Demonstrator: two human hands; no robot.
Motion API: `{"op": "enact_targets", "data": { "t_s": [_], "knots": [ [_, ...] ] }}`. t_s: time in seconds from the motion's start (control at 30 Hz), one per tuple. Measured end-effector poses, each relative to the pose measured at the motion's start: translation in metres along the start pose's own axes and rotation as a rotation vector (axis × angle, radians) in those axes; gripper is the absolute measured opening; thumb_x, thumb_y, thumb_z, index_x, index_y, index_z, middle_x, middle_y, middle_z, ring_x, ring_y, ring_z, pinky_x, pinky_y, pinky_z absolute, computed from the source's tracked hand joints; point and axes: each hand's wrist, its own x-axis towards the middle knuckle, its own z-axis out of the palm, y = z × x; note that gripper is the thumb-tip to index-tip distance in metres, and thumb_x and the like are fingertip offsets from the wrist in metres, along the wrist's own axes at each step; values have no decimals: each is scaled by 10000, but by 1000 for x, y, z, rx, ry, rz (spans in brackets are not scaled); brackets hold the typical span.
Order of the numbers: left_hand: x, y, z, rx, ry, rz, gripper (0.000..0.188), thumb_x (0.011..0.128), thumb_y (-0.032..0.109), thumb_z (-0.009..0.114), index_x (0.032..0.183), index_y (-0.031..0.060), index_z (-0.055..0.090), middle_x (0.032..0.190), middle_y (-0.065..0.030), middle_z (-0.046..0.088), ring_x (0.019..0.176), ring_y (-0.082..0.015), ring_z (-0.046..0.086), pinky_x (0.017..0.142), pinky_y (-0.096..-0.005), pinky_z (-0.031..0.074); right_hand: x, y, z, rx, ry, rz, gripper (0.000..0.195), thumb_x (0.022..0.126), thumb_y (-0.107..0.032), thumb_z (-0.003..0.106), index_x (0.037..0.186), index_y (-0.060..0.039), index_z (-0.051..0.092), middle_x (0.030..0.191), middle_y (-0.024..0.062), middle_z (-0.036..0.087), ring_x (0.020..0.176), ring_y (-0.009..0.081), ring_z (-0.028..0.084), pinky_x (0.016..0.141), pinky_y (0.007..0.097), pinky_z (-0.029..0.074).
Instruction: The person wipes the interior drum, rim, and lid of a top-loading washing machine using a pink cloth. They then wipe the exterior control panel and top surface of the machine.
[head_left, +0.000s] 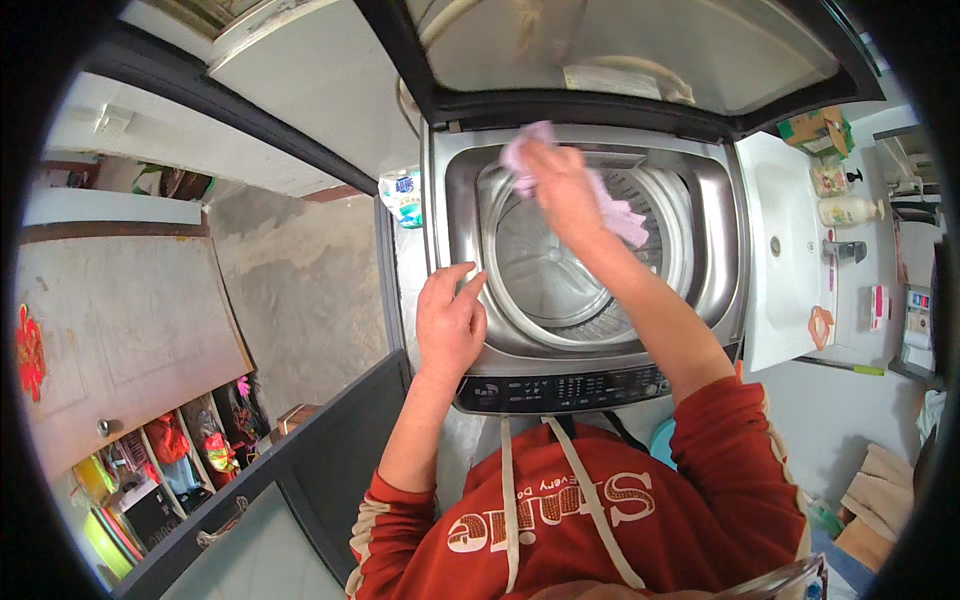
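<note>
Before me stands a top-loading washing machine (716, 247), its glass lid (517, 52) raised at the far side. A pink cloth (621, 217) is in my right hand (559, 184), over the far left part of the tub opening; the hand looks slightly blurred. Part of the cloth hangs across the metal drum (551, 270), where I see no laundry. My left hand (452, 322) is at the machine's near left rim, fingers apart and holding nothing. Whether it presses on the rim I cannot tell. The control panel (562, 390) runs along the machine's near edge.
To the right, a white sink (780, 292) adjoins the machine, with pump bottles (847, 211) and a faucet (847, 250) beside it. A detergent bag (403, 199) stands close on the left. A dark-framed door (300, 487) stands at the lower left.
</note>
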Motion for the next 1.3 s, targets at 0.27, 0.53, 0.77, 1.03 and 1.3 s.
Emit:
{"op": "enact_targets", "data": {
  "t_s": [0.27, 0.53, 0.77, 1.03, 1.3],
  "knots": [
    [-27, -8, -27, -129, 143, -111, 392, 748, -101, 588, 1075, 32, 758, 1184, -125, 695, 1049, -335, 639, 883, -405, 510, 48, -79, 46, 278, -61, -64, 507, 852, 52, 565, 1340, -43, 662, 1395, 105, 651, 1118, 369, 578, 1045, 400, 472],
    [-36, -10, -32, -135, 208, -161, 385, 767, -113, 551, 1054, 19, 771, 1144, -120, 714, 1053, -316, 646, 926, -398, 506, -75, -119, 14, 294, -291, -119, 511, 863, 27, 596, 1370, -30, 630, 1431, 92, 603, 1059, 341, 565, 985, 410, 499],
    [-37, -12, -11, -96, 101, 31, 353, 725, -60, 657, 1054, 25, 750, 1136, -117, 701, 1046, -347, 649, 941, -448, 501, -144, -117, -27, 453, -560, 49, 583, 866, -4, 627, 1447, -35, 589, 1539, 98, 534, 1183, 318, 546, 1074, 391, 474],
    [-36, -12, 7, -99, 147, 0, 517, 744, -115, 546, 1232, -20, 686, 1185, -171, 672, 1108, -368, 615, 1033, -453, 448, -74, -105, 37, 306, -212, 49, 641, 842, 32, 607, 1476, 11, 517, 1570, 145, 488, 1128, 351, 558, 1040, 401, 472],
    [-44, -21, 12, 47, 155, 0, 651, 819, -141, 473, 1460, -41, 522, 1298, -194, 621, 1203, -381, 554, 1075, -468, 407, -55, -90, 40, 390, -250, 71, 671, 850, 68, 567, 1511, -37, 518, 1585, 120, 496, 1168, 379, 549, 1096, 410, 456]
  ]
}}
